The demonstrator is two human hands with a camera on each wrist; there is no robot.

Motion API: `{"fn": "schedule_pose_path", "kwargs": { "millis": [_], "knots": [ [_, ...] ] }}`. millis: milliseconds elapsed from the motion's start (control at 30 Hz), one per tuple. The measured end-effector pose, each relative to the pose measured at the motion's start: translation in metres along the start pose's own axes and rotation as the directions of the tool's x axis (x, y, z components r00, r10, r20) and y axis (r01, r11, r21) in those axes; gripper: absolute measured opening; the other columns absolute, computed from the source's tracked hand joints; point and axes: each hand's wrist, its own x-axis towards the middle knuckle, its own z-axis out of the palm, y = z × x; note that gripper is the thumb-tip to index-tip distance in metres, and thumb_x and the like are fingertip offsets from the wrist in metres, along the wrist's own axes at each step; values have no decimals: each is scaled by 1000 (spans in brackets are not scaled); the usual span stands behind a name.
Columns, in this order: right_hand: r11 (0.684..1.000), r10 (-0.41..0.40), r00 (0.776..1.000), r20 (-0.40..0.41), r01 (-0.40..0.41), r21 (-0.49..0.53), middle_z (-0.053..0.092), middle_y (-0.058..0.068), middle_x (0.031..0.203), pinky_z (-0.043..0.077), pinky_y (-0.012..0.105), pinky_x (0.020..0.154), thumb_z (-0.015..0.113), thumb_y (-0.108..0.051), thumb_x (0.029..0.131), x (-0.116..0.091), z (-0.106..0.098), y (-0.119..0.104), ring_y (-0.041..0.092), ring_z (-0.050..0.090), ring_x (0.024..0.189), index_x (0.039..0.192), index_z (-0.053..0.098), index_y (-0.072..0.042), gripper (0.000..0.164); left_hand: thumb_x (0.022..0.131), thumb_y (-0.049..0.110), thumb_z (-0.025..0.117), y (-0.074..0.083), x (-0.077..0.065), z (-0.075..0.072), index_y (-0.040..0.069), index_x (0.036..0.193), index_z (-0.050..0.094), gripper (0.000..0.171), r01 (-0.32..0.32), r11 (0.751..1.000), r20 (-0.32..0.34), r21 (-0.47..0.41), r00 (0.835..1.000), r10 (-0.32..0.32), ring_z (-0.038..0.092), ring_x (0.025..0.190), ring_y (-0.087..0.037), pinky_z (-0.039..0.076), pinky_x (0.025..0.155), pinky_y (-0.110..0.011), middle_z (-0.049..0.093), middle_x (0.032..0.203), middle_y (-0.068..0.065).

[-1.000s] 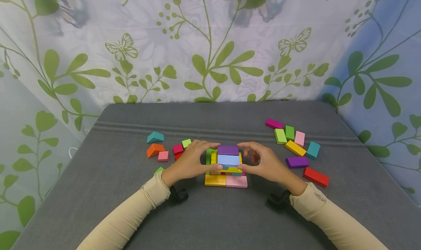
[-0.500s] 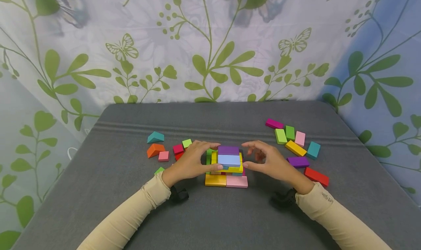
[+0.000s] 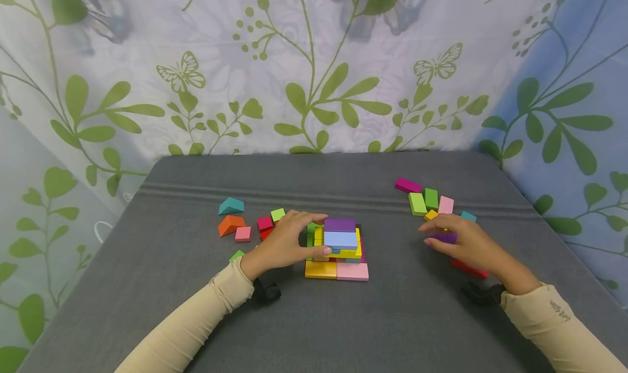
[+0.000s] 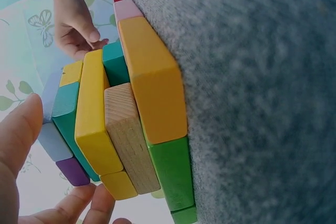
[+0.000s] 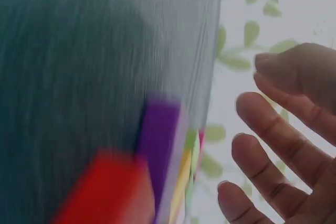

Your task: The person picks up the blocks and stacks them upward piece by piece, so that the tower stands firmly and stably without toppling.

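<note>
At the table's centre stands a layered stack of coloured wooden blocks (image 3: 337,271). A purple block (image 3: 340,224) and a light blue block (image 3: 340,240) lie side by side on its top. My left hand (image 3: 289,239) is at the stack's left side, thumb by the light blue block and fingertips by the purple one; whether they touch is unclear. In the left wrist view the block layers (image 4: 94,114) appear edge-on. My right hand (image 3: 463,242) hovers over the right-hand loose blocks, holding nothing, partly hiding another purple block (image 3: 447,238) and a red block (image 3: 469,269).
Behind my right hand lie magenta (image 3: 408,185), lime (image 3: 417,204), green (image 3: 431,198) and pink (image 3: 446,204) blocks. On the left are a teal triangular block (image 3: 231,205), an orange notched block (image 3: 231,225) and several small blocks. A patterned curtain (image 3: 275,67) hangs behind the grey table (image 3: 245,329).
My right hand has left the stack's right side and moved right, over the loose blocks. My left hand and the stack stay in place.
</note>
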Motion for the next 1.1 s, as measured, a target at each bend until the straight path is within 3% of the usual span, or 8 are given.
{"fn": "schedule_pose_path", "kwargs": {
  "millis": [167,267,433,567,733,967,1100],
  "knots": [
    [981,96,992,78,-81,-179,75,-3,103,59,38,79,91,0,82,-13,-23,15,17,66,91,107,79,-10,29,93,34,86,-1,0,0,8,156,57,74,-3,1000,1,1,1000,3,46,140,-37,42,114,-63,61,153,-12],
    [958,198,963,181,-152,-244,72,-4,102,57,47,78,90,-7,86,-15,-33,21,21,64,89,108,79,-9,25,93,35,86,-1,0,0,8,156,57,74,2,1000,2,0,1000,-2,46,140,-36,42,113,-63,61,153,-12],
    [934,317,895,313,-238,-266,60,-8,94,49,33,69,88,-7,86,-15,-42,29,13,53,82,112,76,-6,29,93,35,86,0,0,0,8,156,57,74,8,1000,2,2,1000,-8,46,140,-36,42,113,-63,62,152,-12],
    [925,368,858,358,-299,-234,63,-6,96,45,29,66,88,-7,86,-13,-43,33,13,51,81,115,75,-3,32,93,35,86,0,0,0,8,156,57,74,4,1000,0,4,1000,-4,47,139,-36,42,113,-62,63,151,-12],
    [930,366,858,361,-318,-185,69,-1,101,52,31,70,90,-11,86,-11,-41,37,16,57,85,112,74,-4,31,93,35,87,0,0,-1,8,155,57,74,2,1000,0,1,1000,-2,47,139,-36,43,113,-62,64,150,-11],
    [940,342,867,363,-308,-148,67,-2,101,51,28,67,90,-13,87,-11,-37,38,13,56,83,113,76,-5,31,93,35,86,-1,0,-1,7,155,57,74,-4,1000,4,1,1000,4,47,138,-36,43,112,-62,64,150,-11],
    [953,299,894,332,-262,-152,67,-5,99,50,29,68,92,-18,87,-8,-34,34,10,55,83,112,78,-7,31,93,36,86,0,0,-1,8,156,57,75,1,1000,8,-8,1000,-1,47,139,-35,43,113,-61,64,149,-10]
  ]
}}
